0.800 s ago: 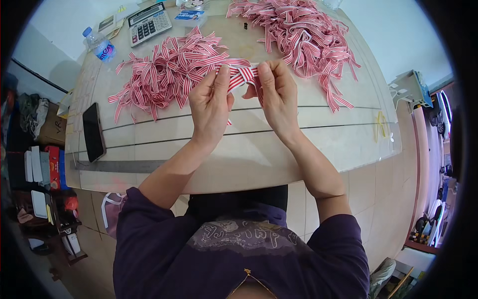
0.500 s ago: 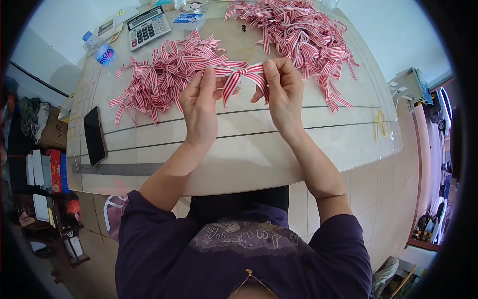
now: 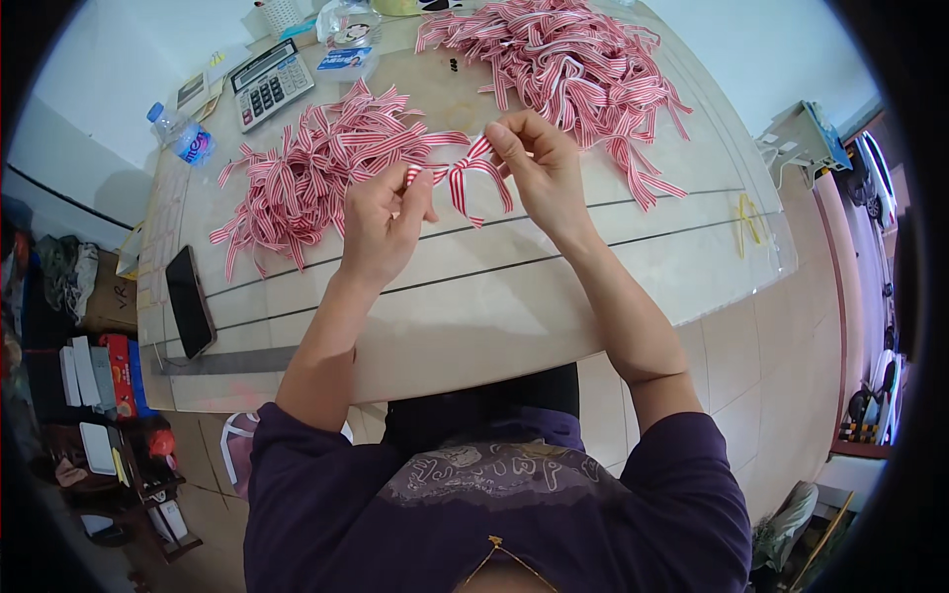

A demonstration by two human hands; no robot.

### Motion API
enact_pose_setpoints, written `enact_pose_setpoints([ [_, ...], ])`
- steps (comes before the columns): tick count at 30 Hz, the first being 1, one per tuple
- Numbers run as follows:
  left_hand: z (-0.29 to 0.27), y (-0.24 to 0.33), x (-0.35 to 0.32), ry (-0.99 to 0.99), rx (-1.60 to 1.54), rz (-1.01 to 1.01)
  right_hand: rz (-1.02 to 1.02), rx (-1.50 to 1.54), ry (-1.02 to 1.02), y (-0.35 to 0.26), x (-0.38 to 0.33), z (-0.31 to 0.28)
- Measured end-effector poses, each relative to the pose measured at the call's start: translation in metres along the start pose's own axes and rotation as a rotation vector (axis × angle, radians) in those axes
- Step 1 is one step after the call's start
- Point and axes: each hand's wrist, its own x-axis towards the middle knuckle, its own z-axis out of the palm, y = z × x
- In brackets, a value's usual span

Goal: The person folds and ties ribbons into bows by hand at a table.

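Note:
Between my two hands, above the table, hangs a red-and-white striped ribbon bow [image 3: 458,180] with its two tails drooping. My left hand [image 3: 384,219] pinches its left loop between thumb and fingers. The right loop is held higher by my right hand [image 3: 540,170], so the bow tilts up toward the right. Just beyond my left hand lies a heap of striped ribbon bows [image 3: 301,183]. A larger pile of the same ribbons [image 3: 568,64] spreads over the far right of the table, past my right hand.
A black phone [image 3: 189,301] and a long metal ruler [image 3: 232,361] lie at the table's left. Farther back are a calculator [image 3: 271,87], a water bottle [image 3: 182,135] and a small box with a blue card [image 3: 345,59]. A yellow strip [image 3: 745,225] lies near the right edge.
The bow has gone from level to tilted, its right loop now raised and its left loop lower. My left hand has moved down relative to the right. The view has shifted slightly.

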Motion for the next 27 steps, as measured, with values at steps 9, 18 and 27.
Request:
enact_pose_setpoints([
  [9,0.078,0.034,-0.001,0.103,0.332,0.664,0.15,-0.072,-0.039,0.014,-0.003,-0.064],
  [18,0.004,0.019,0.003,0.572,0.23,0.115,-0.105,-1.329,-0.015,-0.016,0.016,-0.115],
  [27,-0.051,-0.015,-0.017,0.466,0.148,0.253,0.02,-1.293,-0.095,-0.009,0.016,-0.015],
])
